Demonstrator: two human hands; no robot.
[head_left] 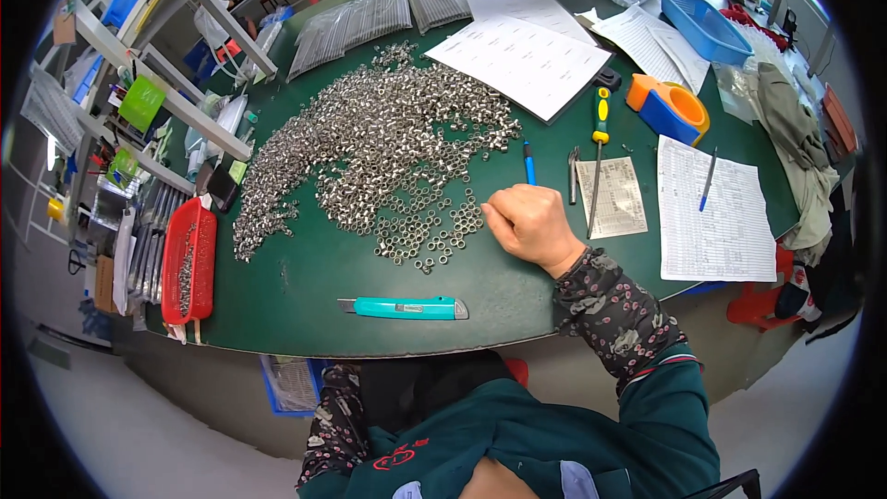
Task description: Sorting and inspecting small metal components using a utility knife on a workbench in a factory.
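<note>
Small silvery metal nuts point(407, 143) lie in a broad heap across the middle of the frame, on the dark green counter point(296, 310). The heap is thick toward its upper part and thins at its lower right into a single layer, where the open rings show separately.

The right hand point(533, 225) rests just right of that thin edge, near the centre of the frame, back upward. Its fingers point(500, 220) are curled in to a fist; whether they enclose anything cannot be told. A flowered dark sleeve point(617, 314) covers the forearm. The left hand is out of sight, so the state of its fingers cannot be told; only its sleeve shows at the lower left.

A blue pen point(528, 164) lies just above the right hand. To the right of the hand, a screwdriver point(601, 115) with a yellow and green handle lies with its shaft over a printed slip point(621, 203). A teal utility knife point(407, 308), its blade pointing left, lies below the heap near the counter's front edge.

At the left, a red tray point(207, 263) holds more small metal pieces. At the right, a second pen point(709, 180) lies on a printed sheet point(716, 245).
</note>
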